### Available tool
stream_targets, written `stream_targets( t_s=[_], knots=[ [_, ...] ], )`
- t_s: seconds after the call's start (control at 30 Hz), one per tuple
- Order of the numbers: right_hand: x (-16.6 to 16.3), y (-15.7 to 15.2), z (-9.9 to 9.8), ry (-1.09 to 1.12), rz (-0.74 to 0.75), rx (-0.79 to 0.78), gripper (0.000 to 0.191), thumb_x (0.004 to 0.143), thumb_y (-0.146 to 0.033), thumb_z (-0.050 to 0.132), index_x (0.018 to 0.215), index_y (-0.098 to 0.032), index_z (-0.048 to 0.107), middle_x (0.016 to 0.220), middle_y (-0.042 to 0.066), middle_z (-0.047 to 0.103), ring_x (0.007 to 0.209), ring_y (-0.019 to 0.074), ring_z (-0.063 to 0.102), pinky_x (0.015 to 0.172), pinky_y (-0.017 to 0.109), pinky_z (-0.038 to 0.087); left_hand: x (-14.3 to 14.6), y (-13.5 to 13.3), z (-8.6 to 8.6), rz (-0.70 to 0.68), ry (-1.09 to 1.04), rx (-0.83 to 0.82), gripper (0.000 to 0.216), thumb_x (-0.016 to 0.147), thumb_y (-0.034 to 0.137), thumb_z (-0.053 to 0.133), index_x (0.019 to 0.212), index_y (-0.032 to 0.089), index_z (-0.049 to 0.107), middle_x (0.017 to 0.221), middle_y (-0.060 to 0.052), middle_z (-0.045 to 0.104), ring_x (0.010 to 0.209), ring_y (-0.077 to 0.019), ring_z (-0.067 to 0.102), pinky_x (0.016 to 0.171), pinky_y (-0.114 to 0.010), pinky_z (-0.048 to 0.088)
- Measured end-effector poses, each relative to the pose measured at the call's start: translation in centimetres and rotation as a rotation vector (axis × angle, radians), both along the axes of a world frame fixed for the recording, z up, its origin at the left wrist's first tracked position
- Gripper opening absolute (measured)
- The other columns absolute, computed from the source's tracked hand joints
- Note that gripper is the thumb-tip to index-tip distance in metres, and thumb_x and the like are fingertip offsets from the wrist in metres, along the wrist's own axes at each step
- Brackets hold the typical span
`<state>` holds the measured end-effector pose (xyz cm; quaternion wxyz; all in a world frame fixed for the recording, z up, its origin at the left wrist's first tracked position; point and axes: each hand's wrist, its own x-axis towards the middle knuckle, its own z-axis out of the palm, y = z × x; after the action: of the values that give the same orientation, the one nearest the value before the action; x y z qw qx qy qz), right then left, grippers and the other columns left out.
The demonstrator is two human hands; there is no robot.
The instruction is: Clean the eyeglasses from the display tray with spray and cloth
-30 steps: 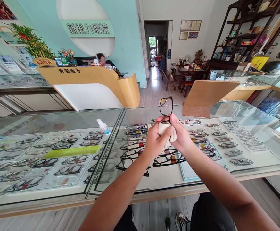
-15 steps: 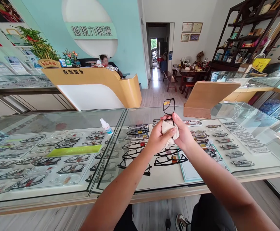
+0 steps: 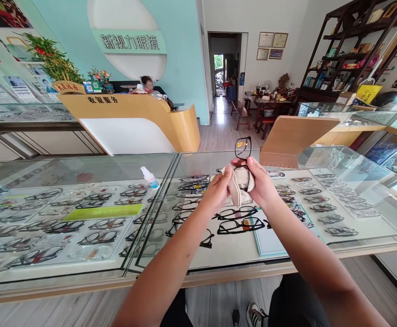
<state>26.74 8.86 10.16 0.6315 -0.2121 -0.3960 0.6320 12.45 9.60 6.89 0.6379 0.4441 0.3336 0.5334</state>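
Note:
A pair of black-framed eyeglasses [image 3: 243, 148] is held upright over the glass counter, one lens on top and the other lower, between my hands. My right hand [image 3: 262, 181] is closed on the frame near its bridge, thumb upward. A cream cleaning cloth [image 3: 235, 187] is pinched in my left hand [image 3: 219, 188], its edge hanging down; part of it lies behind the lower lens. Beneath my hands, several black eyeglasses [image 3: 241, 225] lie in the display case. Some of my fingers are hidden behind the cloth.
A small white spray bottle [image 3: 150, 177] stands on the glass display case [image 3: 157, 159] to the left. Beyond my hands is a wooden stand [image 3: 295, 138]. A person [image 3: 147, 84] sits behind the cashier counter [image 3: 126, 136]. More eyeglasses [image 3: 99, 237] fill the left case.
My left hand has shifted down-left with the cloth, which is now spread wider and shows the lower lens rim. The eyeglasses have moved slightly right and up.

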Motion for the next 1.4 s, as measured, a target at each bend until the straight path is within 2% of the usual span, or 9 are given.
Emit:
stream_targets(
  t_s=[0.13,0.3,0.47,0.63,0.83,1.07,1.23,1.3,1.4],
  knots=[
    [1.1,0.8,-0.1,-0.024,-0.047,0.015,0.036,0.084,-0.059,0.09,0.084,-0.027,0.075,0.113,0.005,0.083,0.112,0.0263,0.075,0.087,0.036,0.063,-0.8,0.7,0.7,-0.018,-0.14,-0.036,0.058,0.079,0.075,0.088,0.089,0.02,0.073,0.089,-0.005,0.079,0.088,-0.0206,0.076,0.079,-0.033,0.06],
    [1.1,0.5,0.1,-0.065,-0.001,-0.028,0.034,0.086,-0.055,0.089,0.099,-0.025,0.082,0.096,0.001,0.077,0.075,0.0163,0.064,0.062,0.028,0.051,-2.0,1.4,1.9,-0.03,-0.185,0.034,0.054,0.087,0.071,0.083,0.103,0.02,0.078,0.107,-0.012,0.083,0.114,-0.0294,0.078,0.092,-0.041,0.065],
    [0.7,-0.3,0.4,-0.194,0.012,0.027,0.035,0.083,-0.054,0.092,0.078,-0.023,0.077,0.09,0.0,0.072,0.08,0.0158,0.06,0.077,0.028,0.05,-2.6,1.3,2.8,-0.09,-0.144,0.105,0.063,0.085,0.077,0.081,0.108,0.019,0.078,0.107,-0.013,0.083,0.119,-0.0326,0.077,0.096,-0.044,0.065],
    [0.9,0.1,-0.2,-0.393,0.027,0.17,0.037,0.091,-0.057,0.084,0.079,-0.023,0.077,0.089,-0.001,0.066,0.09,0.017,0.058,0.089,0.028,0.045,-2.9,1.2,2.6,-0.051,-0.079,0.134,0.06,0.081,0.078,0.084,0.095,0.02,0.076,0.095,-0.01,0.081,0.108,-0.0325,0.078,0.084,-0.041,0.064],
    [1.2,0.2,-0.6,-0.555,0.09,0.155,0.036,0.095,-0.056,0.081,0.081,-0.023,0.075,0.086,-0.003,0.066,0.088,0.0168,0.054,0.089,0.031,0.04,-3.2,1.7,1.8,0.061,-0.009,0.175,0.056,0.082,0.075,0.085,0.086,0.021,0.07,0.072,-0.001,0.067,0.076,-0.0204,0.071,0.068,-0.032,0.055],
    [1.7,0.0,0.2,-0.508,0.134,0.082,0.03,0.093,-0.051,0.08,0.082,-0.024,0.076,0.086,-0.002,0.067,0.088,0.0169,0.055,0.083,0.03,0.041,-4.6,2.0,2.2,-0.044,0.056,0.225,0.054,0.085,0.068,0.086,0.101,0.017,0.076,0.088,-0.006,0.077,0.082,-0.0213,0.073,0.077,-0.033,0.058],
    [1.7,0.0,0.7,-0.415,0.154,0.013,0.032,0.083,-0.051,0.089,0.08,-0.022,0.076,0.084,-0.001,0.067,0.075,0.0137,0.053,0.066,0.028,0.039,-5.3,1.3,3.2,-0.186,0.114,0.257,0.056,0.081,0.048,0.096,0.124,0.019,0.076,0.11,-0.009,0.082,0.089,-0.0208,0.076,0.077,-0.03,0.06],
    [1.4,-0.1,0.5,-0.389,0.171,-0.015,0.036,0.079,-0.053,0.092,0.082,-0.02,0.078,0.084,-0.001,0.067,0.072,0.0123,0.051,0.061,0.027,0.036,-4.6,0.8,3.4,-0.117,0.116,0.301,0.056,0.076,0.045,0.099,0.119,0.018,0.076,0.105,-0.008,0.082,0.087,-0.0199,0.076,0.076,-0.029,0.061],
    [0.5,-0.5,0.0,-0.346,0.223,-0.043,0.042,0.077,-0.056,0.096,0.088,-0.019,0.079,0.086,0.0,0.067,0.074,0.012,0.053,0.064,0.026,0.041,-3.0,0.3,3.0,0.106,0.107,0.329,0.05,0.074,0.054,0.099,0.097,0.017,0.074,0.08,-0.001,0.075,0.065,-0.014,0.068,0.061,-0.025,0.056]
  ],
)
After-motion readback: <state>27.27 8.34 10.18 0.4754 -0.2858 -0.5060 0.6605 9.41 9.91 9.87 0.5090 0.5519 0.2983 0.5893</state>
